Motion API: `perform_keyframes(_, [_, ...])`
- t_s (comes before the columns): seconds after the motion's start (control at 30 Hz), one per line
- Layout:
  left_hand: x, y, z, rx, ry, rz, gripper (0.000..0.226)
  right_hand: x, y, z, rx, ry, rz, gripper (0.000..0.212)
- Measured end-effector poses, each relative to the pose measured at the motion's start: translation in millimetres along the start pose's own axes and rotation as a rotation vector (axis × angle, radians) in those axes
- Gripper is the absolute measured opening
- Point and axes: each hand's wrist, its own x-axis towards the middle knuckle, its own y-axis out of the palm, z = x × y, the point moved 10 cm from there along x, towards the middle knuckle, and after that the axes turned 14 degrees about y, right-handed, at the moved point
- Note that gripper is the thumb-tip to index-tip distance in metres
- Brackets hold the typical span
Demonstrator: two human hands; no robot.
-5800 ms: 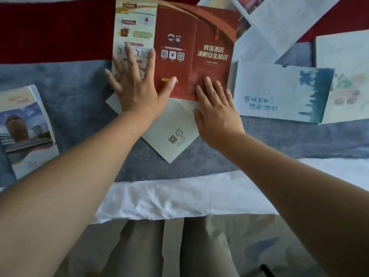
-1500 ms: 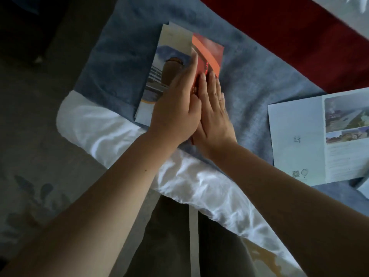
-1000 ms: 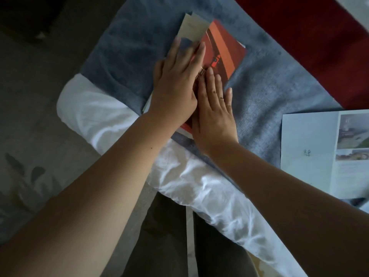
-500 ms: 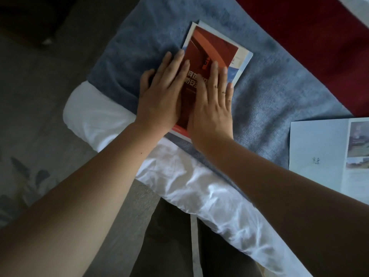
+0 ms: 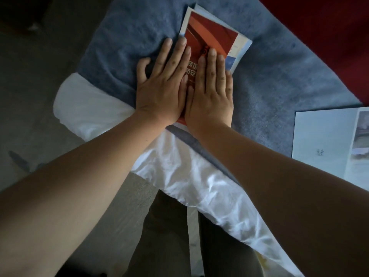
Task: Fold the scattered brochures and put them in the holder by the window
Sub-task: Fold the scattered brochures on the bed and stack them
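Note:
A folded red brochure (image 5: 209,37) lies on top of another folded brochure (image 5: 240,48) whose pale and blue edge shows along its right side, on the blue-grey blanket (image 5: 279,80). My left hand (image 5: 162,84) and my right hand (image 5: 211,90) lie flat side by side on the red cover, fingers stretched, pressing it down. The lower half of the stack is hidden under my hands. An unfolded pale brochure (image 5: 327,144) with photos lies at the right edge. No holder or window is in view.
A white sheet (image 5: 189,174) runs along the bed's edge below the blanket, and a dark red cover (image 5: 329,33) lies at the top right. Grey floor (image 5: 40,76) shows to the left. My legs (image 5: 169,236) stand against the bed.
The red brochure was folded and brought onto the other folded brochure at the bed's left corner. Both hands have since flattened on it, side by side, and slid slightly down.

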Motion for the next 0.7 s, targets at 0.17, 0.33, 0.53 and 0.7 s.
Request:
perform_keyframes(0.17, [2,3,1,0.016,-0.027,0.04,0.057,4,1,2,0.017,0.001,0.058,0.067])
perform_keyframes(0.33, [2,-8,-6,0.035,-0.067,0.057,0.064,2,-9,4,0.079,-0.012,0.149,0.065])
perform_keyframes(0.53, [1,-28,-43,0.239,-0.095,0.042,0.066,-15,-40,-33,0.46,-0.086,0.224,0.068])
perform_keyframes(0.7, [20,-33,-161,-0.032,0.159,0.041,0.059,-41,-52,-136,0.447,0.005,0.125,0.072])
